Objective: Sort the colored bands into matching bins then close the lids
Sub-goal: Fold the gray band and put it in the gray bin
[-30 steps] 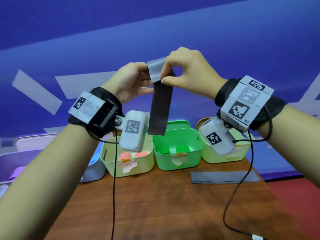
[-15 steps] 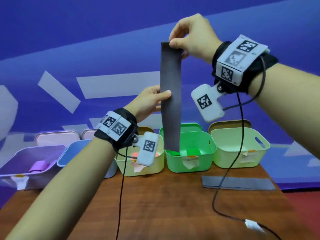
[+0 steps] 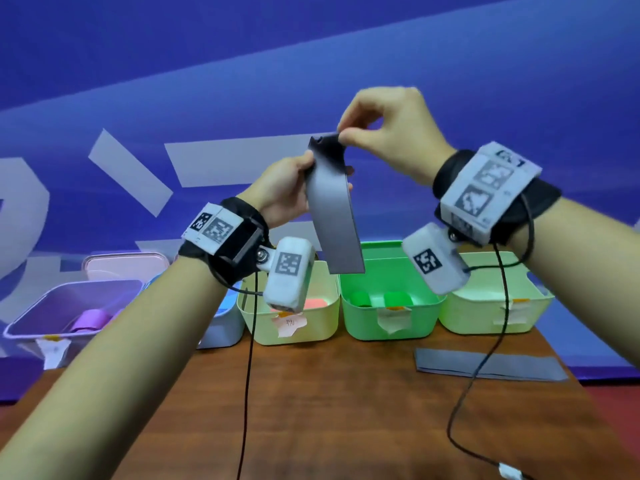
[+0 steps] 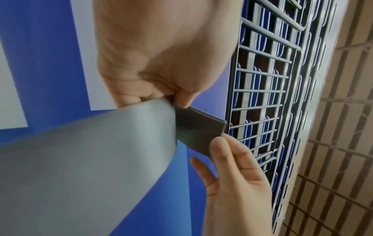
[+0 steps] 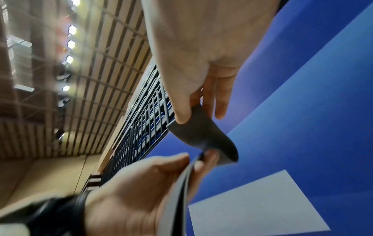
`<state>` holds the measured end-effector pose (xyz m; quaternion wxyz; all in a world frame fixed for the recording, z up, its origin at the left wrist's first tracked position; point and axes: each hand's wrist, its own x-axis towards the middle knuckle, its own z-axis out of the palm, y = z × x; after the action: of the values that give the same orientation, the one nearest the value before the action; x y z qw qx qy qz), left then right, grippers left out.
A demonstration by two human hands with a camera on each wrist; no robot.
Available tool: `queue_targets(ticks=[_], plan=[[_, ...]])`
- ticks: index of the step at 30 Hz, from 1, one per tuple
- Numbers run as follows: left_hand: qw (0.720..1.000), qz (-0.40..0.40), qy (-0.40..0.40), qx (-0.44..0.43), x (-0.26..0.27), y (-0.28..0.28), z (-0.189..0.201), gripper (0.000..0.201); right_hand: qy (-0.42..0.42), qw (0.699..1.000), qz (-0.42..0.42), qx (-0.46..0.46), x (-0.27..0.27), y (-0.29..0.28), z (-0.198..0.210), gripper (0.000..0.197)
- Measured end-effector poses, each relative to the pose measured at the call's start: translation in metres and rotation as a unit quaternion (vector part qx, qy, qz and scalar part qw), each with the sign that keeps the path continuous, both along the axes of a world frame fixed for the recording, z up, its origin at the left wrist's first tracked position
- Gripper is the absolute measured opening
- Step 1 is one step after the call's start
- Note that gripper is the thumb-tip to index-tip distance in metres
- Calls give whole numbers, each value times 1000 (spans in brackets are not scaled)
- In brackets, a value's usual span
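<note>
The right hand (image 3: 388, 133) pinches the folded-over top end of a grey band (image 3: 334, 216), while the left hand (image 3: 284, 192) grips it just below between thumb and fingers. The band hangs in the air above the open green bin (image 3: 391, 320) on the worktop (image 3: 329, 410)

A blue wall (image 3: 311, 64) with pale grey angular shapes (image 3: 242, 164) stands behind the brown wooden counter (image 3: 346, 410). A red floor (image 3: 616, 403) shows at the right. Overhead, a slatted ceiling (image 5: 101, 79) carries small bright lights (image 5: 70, 44) beside a metal grid (image 4: 272, 79).
</note>
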<state>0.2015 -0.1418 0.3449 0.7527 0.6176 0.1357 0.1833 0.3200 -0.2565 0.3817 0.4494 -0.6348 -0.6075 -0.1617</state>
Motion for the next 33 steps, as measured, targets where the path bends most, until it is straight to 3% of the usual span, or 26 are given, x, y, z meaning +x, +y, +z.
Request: queue_targets(ticks=[6,15,18,22,25,27,33], plan=[[999,-33,-7,-5,-1,0,7,64,-79,997,10,5,-12,3,-25,10],[996,-8,14,86,3,-1,4,41,-115,993,-5,-24,-5,-1,-35,8],[990,18,16,140,4,-2,5,36,-50,998,22,-18,-6,-4,-32,9],[981,12,10,191,3,-5,6,32,120,991,-25,56,2,-3,-11,17],[980,-8,1,200,1,-10,8,30,242,968,-8,-72,6,-1,1,36],[980,-19,-5,196,0,-12,9,30,262,959,14,-110,3,-1,2,34],[987,-49,-36,147,-1,-14,10,30,243,968,39,-49,1,-3,1,21]])
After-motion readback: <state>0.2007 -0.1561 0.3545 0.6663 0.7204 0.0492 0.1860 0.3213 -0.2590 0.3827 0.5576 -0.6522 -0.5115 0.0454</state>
